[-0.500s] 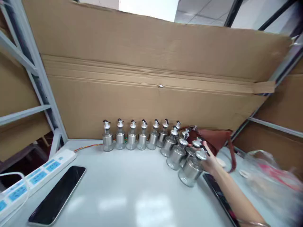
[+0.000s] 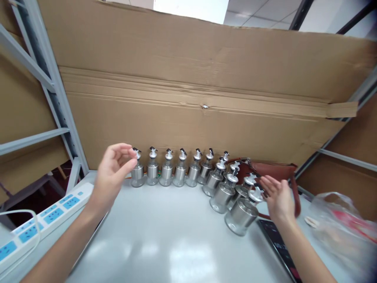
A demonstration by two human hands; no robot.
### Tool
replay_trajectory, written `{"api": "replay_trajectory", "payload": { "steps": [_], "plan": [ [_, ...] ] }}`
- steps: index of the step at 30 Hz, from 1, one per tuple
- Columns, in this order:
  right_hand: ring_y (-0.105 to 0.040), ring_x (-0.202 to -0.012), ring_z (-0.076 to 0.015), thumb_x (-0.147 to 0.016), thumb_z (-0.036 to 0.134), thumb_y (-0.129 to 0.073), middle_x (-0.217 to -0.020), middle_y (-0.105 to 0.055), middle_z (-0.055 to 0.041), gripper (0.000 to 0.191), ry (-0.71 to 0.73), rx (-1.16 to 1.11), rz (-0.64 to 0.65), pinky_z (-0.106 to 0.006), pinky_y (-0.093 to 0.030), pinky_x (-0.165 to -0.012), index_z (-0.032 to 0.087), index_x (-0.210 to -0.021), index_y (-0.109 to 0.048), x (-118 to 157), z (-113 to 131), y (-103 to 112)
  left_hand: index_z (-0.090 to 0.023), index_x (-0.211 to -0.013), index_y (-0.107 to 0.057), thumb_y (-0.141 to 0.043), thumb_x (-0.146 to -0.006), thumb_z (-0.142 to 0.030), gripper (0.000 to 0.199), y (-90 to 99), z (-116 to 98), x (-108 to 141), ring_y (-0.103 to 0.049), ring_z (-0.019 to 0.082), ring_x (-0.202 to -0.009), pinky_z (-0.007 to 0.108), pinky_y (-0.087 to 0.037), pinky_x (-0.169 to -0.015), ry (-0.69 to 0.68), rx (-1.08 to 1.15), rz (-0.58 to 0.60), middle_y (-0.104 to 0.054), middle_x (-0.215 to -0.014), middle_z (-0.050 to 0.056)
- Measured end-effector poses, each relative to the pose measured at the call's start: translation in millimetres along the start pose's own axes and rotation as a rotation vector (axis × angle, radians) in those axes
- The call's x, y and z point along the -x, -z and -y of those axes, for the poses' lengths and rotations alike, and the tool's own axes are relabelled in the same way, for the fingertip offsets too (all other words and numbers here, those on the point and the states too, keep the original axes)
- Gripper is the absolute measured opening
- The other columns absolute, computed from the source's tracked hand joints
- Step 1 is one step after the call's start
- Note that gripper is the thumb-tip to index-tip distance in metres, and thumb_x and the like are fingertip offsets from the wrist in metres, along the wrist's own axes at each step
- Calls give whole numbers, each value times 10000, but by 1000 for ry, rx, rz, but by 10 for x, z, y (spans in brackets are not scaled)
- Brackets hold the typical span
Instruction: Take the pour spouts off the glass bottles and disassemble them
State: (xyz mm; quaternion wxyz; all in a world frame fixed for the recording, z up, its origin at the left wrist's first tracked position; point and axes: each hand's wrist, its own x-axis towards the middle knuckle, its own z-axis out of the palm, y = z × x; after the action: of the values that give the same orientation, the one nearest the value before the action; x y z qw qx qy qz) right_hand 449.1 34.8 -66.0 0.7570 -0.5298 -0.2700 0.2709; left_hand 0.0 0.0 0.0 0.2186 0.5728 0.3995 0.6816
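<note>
Several small glass bottles with metal sleeves and silver pour spouts stand upright on the grey table point(image 2: 153, 220). One row runs along the cardboard, beginning with the leftmost bottle point(image 2: 137, 171); more curve toward me on the right, down to the nearest bottle point(image 2: 241, 214). My left hand point(image 2: 113, 169) is raised beside the leftmost bottle, fingers curved and thumb apart, with nothing in it. Just right of the nearest bottle's spout, my right hand point(image 2: 278, 198) is open, palm toward the bottles. Whether its fingertips touch that spout I cannot tell.
A white power strip point(image 2: 53, 216) lies at the left; a phone under my left forearm is mostly hidden. Another phone point(image 2: 273, 239) showing digits lies at the right. Behind are a brown leather bag point(image 2: 277, 171), a clear plastic bag point(image 2: 338, 220) and a cardboard wall point(image 2: 188, 129).
My left hand has come into view at the left, by the row's end. My right hand has drawn back rightward from behind the nearest bottles, and its fingers now show.
</note>
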Motion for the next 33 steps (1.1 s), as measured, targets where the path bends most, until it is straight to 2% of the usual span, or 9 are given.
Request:
{"api": "replay_trajectory", "payload": {
  "steps": [3,5,6,9,12,18,24,29,33],
  "plan": [
    [-449,-1326,-216,-856,450,-473,-1322,-578,-70,243,236,-47,-129,-397,-343,-1091,245,-927,-581,127,178,27,-184,-1101,-521,-662,-780,-171,350,-59,510,-219,-551,241,-1123,460,-443,-993,133,-103,-101,-577,-1083,57],
    [-464,-1308,-199,-832,393,-550,-1323,-570,-49,171,392,-78,-161,-365,-333,-1099,263,-940,-577,322,316,1,-195,-1126,-498,-669,-746,-163,417,-78,874,-335,-486,273,-1218,502,-391,-1039,195,-152,-149,-541,-1172,77],
    [-483,-1285,-224,-817,353,-587,-1281,-589,-75,159,515,-95,-136,-395,-347,-1088,250,-938,-589,450,383,-28,-197,-1140,-499,-677,-744,-168,435,-84,1033,-375,-486,288,-1224,513,-396,-1032,223,-164,-142,-541,-1192,85],
    [-573,-1139,-286,-782,260,-653,-1113,-629,-108,161,763,-135,36,-491,-405,-1014,209,-933,-631,894,544,-160,-164,-1175,-535,-665,-827,-211,374,-110,1355,-434,-506,300,-1209,528,-413,-1012,246,-173,-90,-549,-1253,105],
    [-557,-1133,-276,-829,212,-631,-1112,-607,-99,146,836,-86,300,-494,-401,-1011,215,-972,-660,1280,617,-267,-150,-1199,-559,-609,-909,-276,320,-141,1471,-456,-544,280,-1167,520,-439,-989,223,-161,-32,-563,-1268,103],
    [-535,-1125,-253,-897,169,-533,-1153,-585,-95,225,924,-11,543,-462,-386,-1011,217,-1091,-637,1594,559,-239,-138,-1097,-576,-618,-887,-355,304,-115,1373,-387,-599,252,-1075,476,-460,-957,229,-131,48,-628,-1136,92],
    [-512,-1155,-197,-924,137,-471,-1199,-547,-82,257,890,163,698,-341,-399,-1008,233,-1140,-572,1678,455,-269,-196,-926,-522,-715,-663,-486,436,-105,924,-60,-648,269,-991,406,-505,-871,295,-93,270,-678,-989,71],
    [-550,-1128,-198,-937,208,-497,-1180,-570,-84,214,846,328,816,-316,-463,-940,249,-1140,-550,1756,381,-428,-205,-853,-507,-713,-699,-383,313,-268,530,207,-665,255,-931,373,-526,-811,354,-73,494,-681,-935,54],
    [-582,-1131,-215,-934,265,-530,-1178,-619,-85,221,735,420,905,-346,-497,-942,256,-1153,-562,1820,306,-602,-214,-968,-571,-696,-747,-338,282,-446,326,418,-629,264,-1037,385,-481,-908,362,-57,635,-676,-1049,60]
  ]
}}
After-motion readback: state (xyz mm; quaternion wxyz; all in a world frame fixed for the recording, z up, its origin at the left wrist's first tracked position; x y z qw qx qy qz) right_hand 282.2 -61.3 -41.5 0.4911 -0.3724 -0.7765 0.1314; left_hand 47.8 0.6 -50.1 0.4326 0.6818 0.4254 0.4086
